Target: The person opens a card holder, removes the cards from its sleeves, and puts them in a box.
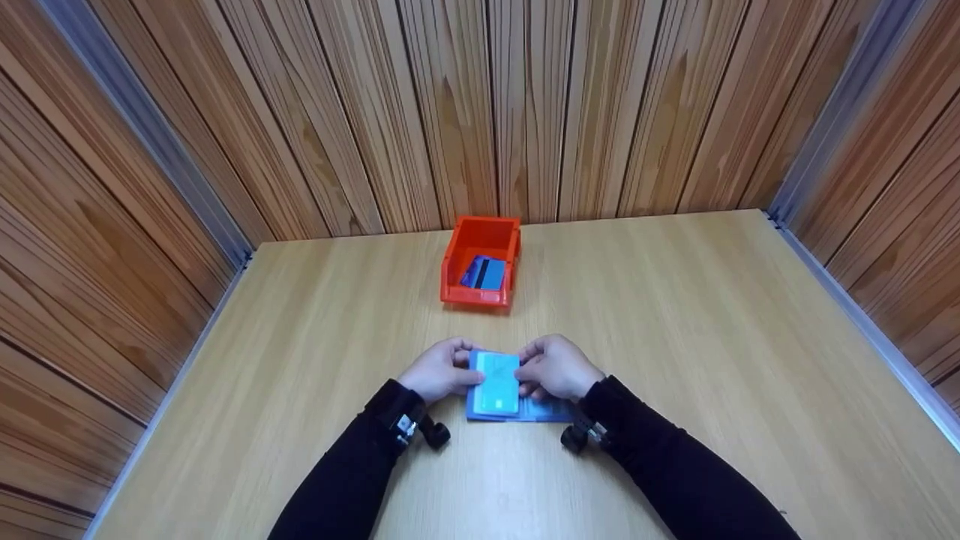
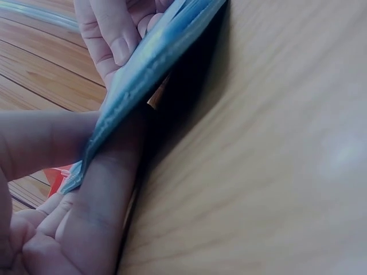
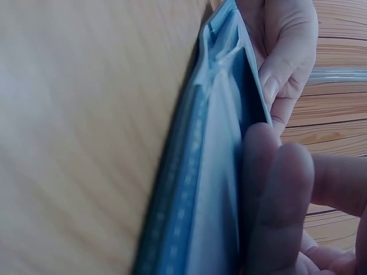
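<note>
A blue wallet [image 1: 553, 409] lies opened out on the table in front of me. Its pale, shiny inner panel [image 1: 498, 384] stands out on the left half. My left hand [image 1: 442, 371] grips the left edge, thumb on top; in the left wrist view its fingers [image 2: 100, 200] reach under the cover, which is tilted up off the wood. At the panel's right edge, my right hand [image 1: 559, 367] pinches with thumb and fingers. The right wrist view shows stitched layers [image 3: 186, 189] and a gaping pocket beside the right fingertips [image 3: 287, 172].
Beyond the hands stands a red open-front bin [image 1: 478, 298] with blue and purple cards [image 1: 491, 274] in it, one showing a dark stripe. Wood-panelled walls [image 1: 525, 112] enclose the table [image 1: 675, 337] at the back and both sides.
</note>
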A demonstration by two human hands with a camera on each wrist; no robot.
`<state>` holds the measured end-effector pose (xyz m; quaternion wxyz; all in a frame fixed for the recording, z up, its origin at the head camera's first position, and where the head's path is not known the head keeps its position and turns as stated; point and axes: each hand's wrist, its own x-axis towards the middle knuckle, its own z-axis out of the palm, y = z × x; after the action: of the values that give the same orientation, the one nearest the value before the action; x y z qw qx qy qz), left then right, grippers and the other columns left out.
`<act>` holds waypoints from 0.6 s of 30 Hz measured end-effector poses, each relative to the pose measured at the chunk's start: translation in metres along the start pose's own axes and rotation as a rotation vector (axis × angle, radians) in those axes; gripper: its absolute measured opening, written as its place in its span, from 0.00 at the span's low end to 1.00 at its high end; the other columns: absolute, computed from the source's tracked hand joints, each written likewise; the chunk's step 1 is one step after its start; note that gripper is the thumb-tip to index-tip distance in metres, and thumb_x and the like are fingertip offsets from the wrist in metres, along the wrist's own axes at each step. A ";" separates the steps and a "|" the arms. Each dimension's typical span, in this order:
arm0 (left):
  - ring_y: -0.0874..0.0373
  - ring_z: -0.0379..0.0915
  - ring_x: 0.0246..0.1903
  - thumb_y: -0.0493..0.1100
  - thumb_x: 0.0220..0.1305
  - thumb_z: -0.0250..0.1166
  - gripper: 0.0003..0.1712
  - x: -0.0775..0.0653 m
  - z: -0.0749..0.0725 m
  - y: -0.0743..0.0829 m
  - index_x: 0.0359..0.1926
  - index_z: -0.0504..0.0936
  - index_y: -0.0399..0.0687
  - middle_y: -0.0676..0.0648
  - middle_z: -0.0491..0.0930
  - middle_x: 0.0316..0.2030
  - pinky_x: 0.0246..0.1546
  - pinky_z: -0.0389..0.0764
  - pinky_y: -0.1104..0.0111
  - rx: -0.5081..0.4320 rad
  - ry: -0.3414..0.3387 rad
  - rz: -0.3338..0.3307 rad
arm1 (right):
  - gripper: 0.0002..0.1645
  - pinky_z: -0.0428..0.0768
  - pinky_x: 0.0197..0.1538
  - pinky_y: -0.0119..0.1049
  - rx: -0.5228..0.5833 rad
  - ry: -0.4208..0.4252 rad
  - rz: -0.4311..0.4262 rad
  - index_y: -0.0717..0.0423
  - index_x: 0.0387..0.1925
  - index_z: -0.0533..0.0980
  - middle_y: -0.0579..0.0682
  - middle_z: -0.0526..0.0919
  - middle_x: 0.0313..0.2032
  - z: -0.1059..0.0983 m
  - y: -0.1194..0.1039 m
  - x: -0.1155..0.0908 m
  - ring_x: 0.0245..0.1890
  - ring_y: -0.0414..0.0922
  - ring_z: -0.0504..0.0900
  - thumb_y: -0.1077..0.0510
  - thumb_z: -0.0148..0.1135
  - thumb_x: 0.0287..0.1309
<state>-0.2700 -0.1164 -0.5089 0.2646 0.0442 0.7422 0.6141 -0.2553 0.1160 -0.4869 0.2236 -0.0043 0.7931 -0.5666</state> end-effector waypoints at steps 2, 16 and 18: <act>0.52 0.84 0.42 0.33 0.58 0.70 0.26 0.000 0.000 0.000 0.56 0.72 0.44 0.45 0.84 0.48 0.45 0.84 0.62 -0.004 -0.001 0.000 | 0.13 0.80 0.22 0.31 0.002 -0.003 0.007 0.62 0.44 0.76 0.55 0.86 0.27 -0.001 0.000 0.000 0.21 0.42 0.83 0.65 0.66 0.57; 0.52 0.82 0.43 0.35 0.57 0.71 0.26 -0.002 0.000 0.002 0.56 0.73 0.48 0.46 0.83 0.48 0.46 0.84 0.61 0.001 0.015 -0.021 | 0.11 0.82 0.23 0.35 -0.014 0.086 -0.041 0.62 0.41 0.76 0.52 0.81 0.26 -0.012 0.004 -0.001 0.19 0.44 0.80 0.66 0.60 0.53; 0.52 0.82 0.42 0.34 0.57 0.71 0.26 -0.002 0.000 0.002 0.56 0.73 0.46 0.45 0.83 0.48 0.46 0.84 0.61 -0.002 0.013 -0.010 | 0.10 0.83 0.25 0.36 -0.027 0.119 -0.032 0.61 0.40 0.75 0.49 0.78 0.25 -0.015 0.004 -0.001 0.21 0.43 0.79 0.64 0.58 0.55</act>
<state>-0.2685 -0.1168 -0.5062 0.2629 0.0363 0.7436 0.6137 -0.2588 0.1307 -0.4862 0.1671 0.0136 0.8124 -0.5585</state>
